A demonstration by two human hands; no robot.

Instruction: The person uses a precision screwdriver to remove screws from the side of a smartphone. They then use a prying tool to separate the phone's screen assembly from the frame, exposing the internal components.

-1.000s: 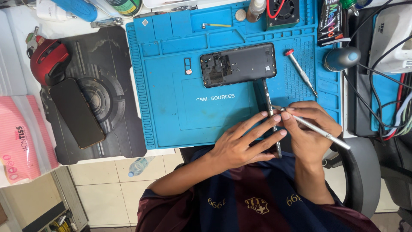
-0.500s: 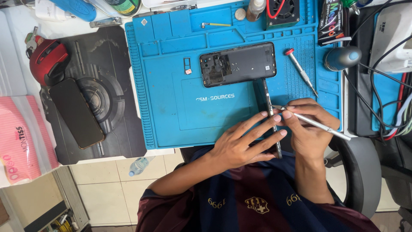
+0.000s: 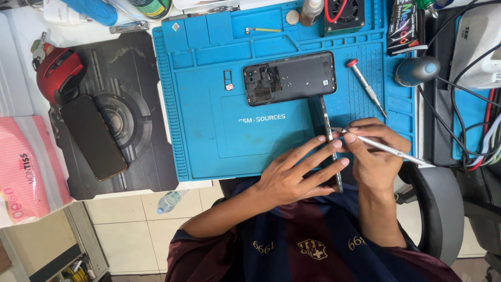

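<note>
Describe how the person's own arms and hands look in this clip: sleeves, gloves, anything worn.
Both hands are bare: no gloves, and no rings or watch that I can make out on the left hand or the right hand. The forearms are uncovered too. The short sleeves belong to a jersey with dark red and navy vertical stripes, a crest in the middle and small yellow printing on each side of it.

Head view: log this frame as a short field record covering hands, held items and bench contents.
left hand: steadies a thin phone part held on edge
right hand: holds a slim silver tool, tip at the part's edge
mat: blue repair mat
on mat: opened phone body; red-capped screwdriver
left of mat: dark phone; red mouse
</note>
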